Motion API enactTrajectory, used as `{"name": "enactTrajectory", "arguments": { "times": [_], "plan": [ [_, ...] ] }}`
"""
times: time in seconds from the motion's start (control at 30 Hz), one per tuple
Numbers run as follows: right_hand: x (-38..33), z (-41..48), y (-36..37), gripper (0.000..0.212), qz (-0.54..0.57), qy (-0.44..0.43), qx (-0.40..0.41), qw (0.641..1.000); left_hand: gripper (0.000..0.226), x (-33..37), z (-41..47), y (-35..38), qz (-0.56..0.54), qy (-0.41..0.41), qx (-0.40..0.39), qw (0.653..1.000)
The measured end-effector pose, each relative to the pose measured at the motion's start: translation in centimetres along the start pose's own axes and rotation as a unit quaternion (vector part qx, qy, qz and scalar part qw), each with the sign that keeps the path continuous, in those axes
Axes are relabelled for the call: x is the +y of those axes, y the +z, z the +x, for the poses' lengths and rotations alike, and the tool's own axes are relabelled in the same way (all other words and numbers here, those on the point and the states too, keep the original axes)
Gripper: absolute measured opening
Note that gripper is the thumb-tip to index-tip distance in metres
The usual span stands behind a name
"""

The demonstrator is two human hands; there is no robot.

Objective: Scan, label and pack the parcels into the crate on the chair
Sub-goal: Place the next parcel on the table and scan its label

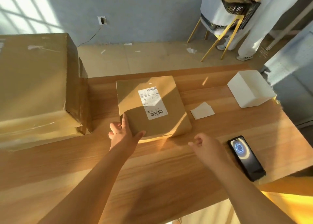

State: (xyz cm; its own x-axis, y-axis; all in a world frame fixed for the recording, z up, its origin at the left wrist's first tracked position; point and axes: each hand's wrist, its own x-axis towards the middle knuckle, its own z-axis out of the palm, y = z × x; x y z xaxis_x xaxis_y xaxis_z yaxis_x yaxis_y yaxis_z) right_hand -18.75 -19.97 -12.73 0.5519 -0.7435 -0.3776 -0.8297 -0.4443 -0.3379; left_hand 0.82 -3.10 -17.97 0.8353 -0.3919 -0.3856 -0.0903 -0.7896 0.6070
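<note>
- Large cardboard box (33, 81): stands on the left end of the table (152, 181), with tape visible on its top and near edge.
- Left hand (121, 132): grips the near-left corner of the parcel (152, 115). The forefinger lies straight along the left edge, the thumb lies across the near edge, and the other fingers are curled.
- Parcel: flat and brown, lying at mid-table, just right of the large cardboard box. A white label (152, 102) with barcodes faces up on it.
- Right hand (205, 146): hovers over the table near the parcel's near-right corner. The fingers are loosely curled and hold nothing.
- Paper slip (202, 110): lies flat on the table, just right of the parcel.
- Phone (246, 157): lies face up near the table's right edge with the screen lit.
- White box (250, 88): sits at the far-right corner of the table.
- Crate (235, 3): black, resting on the yellow-legged chair (220, 36) beyond the table. A second person (254, 29) stands beside it with one hand on a brown box at the crate's top.
</note>
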Motion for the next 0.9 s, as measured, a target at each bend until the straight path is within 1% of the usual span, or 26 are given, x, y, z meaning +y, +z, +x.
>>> {"name": "enactTrajectory", "arguments": {
  "times": [0.1, 0.17, 0.23, 0.33, 0.4, 0.47, 0.53, 0.6, 0.7, 0.77, 0.83, 0.9],
  "plan": [
    [0.7, 0.5, -0.3, 0.054, 0.023, -0.019, 0.035, 0.999, 0.098, -0.9, -2.5, 1.1, 0.012, -0.013, -0.015, 1.0],
    [1.4, 0.7, -0.4, 0.063, 0.04, -0.046, 0.014, 0.998, 0.103, -1.2, -4.5, 1.7, 0.013, -0.02, -0.02, 1.0],
    [2.4, 0.7, -0.4, 0.067, 0.052, -0.074, -0.025, 0.996, 0.106, -1.3, -6.5, 2.4, 0.008, -0.022, -0.025, 0.999],
    [4.3, 0.6, -0.2, 0.065, 0.033, -0.119, -0.053, 0.991, 0.104, -1.1, -9.2, 3.4, 0.006, -0.026, -0.014, 1.0],
    [5.6, 0.6, -0.2, 0.063, 0.049, -0.138, -0.059, 0.987, 0.102, -0.8, -10.7, 3.9, 0.006, -0.04, -0.005, 0.999],
    [7.0, 0.9, -0.4, 0.06, 0.07, -0.154, -0.074, 0.983, 0.098, -0.5, -11.8, 4.4, 0.03, -0.041, 0.005, 0.999],
    [8.2, 1.3, -0.8, 0.057, 0.08, -0.171, -0.091, 0.978, 0.088, 0.1, -12.8, 4.9, 0.075, -0.007, 0.053, 0.996],
    [9.4, 1.8, -1.4, 0.053, 0.085, -0.18, -0.091, 0.976, 0.075, 1.0, -13.4, 5.6, 0.113, 0.04, 0.105, 0.987],
    [11.8, 2.5, -2.2, 0.048, 0.072, -0.16, -0.044, 0.984, 0.062, 2.8, -13.6, 6.9, 0.144, 0.073, 0.129, 0.978],
    [13.7, 3.0, -2.8, 0.054, 0.027, -0.133, -0.004, 0.991, 0.059, 3.9, -13.6, 8.0, 0.153, 0.089, 0.13, 0.976],
    [15.7, 3.5, -3.1, 0.07, -0.05, -0.093, 0.016, 0.994, 0.054, 5.1, -13.6, 9.3, 0.15, 0.102, 0.127, 0.975],
    [17.7, 4.0, -3.2, 0.091, -0.113, -0.038, 0.013, 0.993, 0.052, 6.1, -13.7, 10.6, 0.151, 0.097, 0.133, 0.975]
  ]
}}
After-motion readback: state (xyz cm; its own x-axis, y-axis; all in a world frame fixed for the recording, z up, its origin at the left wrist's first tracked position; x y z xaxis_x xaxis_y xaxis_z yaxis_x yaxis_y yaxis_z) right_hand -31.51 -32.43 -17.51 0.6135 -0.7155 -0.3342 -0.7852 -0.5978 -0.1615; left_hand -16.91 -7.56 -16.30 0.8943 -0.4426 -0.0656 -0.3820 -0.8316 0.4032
